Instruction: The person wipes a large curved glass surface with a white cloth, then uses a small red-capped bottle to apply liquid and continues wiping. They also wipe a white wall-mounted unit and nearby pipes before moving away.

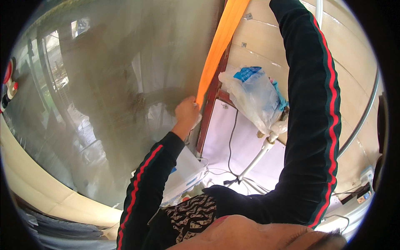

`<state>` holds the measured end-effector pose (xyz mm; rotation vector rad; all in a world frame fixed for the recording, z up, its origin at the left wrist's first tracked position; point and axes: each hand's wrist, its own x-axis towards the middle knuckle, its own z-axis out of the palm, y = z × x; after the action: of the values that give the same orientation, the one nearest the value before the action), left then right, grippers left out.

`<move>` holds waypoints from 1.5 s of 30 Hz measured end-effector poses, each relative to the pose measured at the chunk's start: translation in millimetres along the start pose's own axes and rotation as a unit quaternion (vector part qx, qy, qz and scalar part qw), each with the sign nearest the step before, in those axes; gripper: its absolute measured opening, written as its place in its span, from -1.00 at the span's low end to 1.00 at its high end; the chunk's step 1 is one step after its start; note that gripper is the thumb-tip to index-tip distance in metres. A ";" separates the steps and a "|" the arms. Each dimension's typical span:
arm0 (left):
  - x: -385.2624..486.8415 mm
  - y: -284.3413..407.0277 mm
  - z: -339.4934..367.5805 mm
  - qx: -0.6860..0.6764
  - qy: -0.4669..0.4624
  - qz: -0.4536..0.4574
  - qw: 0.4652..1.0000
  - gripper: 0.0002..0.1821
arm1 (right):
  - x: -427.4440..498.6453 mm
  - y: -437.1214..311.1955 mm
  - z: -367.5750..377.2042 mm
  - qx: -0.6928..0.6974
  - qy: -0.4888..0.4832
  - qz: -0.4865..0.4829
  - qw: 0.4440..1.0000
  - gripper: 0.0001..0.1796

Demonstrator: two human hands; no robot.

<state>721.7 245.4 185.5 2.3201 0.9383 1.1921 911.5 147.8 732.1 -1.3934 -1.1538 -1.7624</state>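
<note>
My left hand (pixel 187 114) grips the lower end of an orange fabric band (pixel 215 56). From that hand the band runs taut and slanting up to the top edge of the view. My right hand is out of view past the top edge; only its dark sleeve (pixel 309 78) with a red and green stripe shows. Behind my left hand spreads a large glossy grey panel (pixel 103 62) with blurred reflections. A dark red frame edge (pixel 207 117) runs beside the band.
A clear plastic bag (pixel 250 97) with blue contents hangs by a white pole (pixel 257 159). Cables (pixel 231 147) trail beneath it. A translucent plastic box (pixel 184 170) stands below my left forearm. A grey flexible hose (pixel 362 125) curves at right; a red and white object (pixel 9 84) sits at far left.
</note>
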 end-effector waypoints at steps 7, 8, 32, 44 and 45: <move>-49.3 18.9 -14.1 -0.131 -0.202 0.113 0.964 -0.74 | -25.6 -96.1 -43.7 0.026 -0.106 -0.204 0.973 -0.66; -53.9 16.8 -28.9 -0.140 -0.217 0.103 0.960 -0.73 | -31.3 -115.9 -54.8 0.056 -0.160 -0.227 0.959 -0.67; -580.5 -298.3 -350.6 -0.575 0.068 -0.501 0.643 -0.53 | -685.8 -532.0 -262.9 0.531 -0.697 0.178 0.448 -0.12; -603.4 -295.5 -344.8 -0.794 0.157 -0.404 0.427 -0.49 | -615.4 -642.9 -331.0 0.739 -0.613 0.239 0.144 -0.70; -607.8 -297.2 -351.2 -0.799 0.151 -0.399 0.424 -0.53 | -628.7 -638.7 -323.7 0.735 -0.581 0.260 0.233 -0.72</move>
<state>61.9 37.0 -134.5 0.0112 0.3361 1.0427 386.4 102.2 -61.7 -1.0219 -1.6092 1.4051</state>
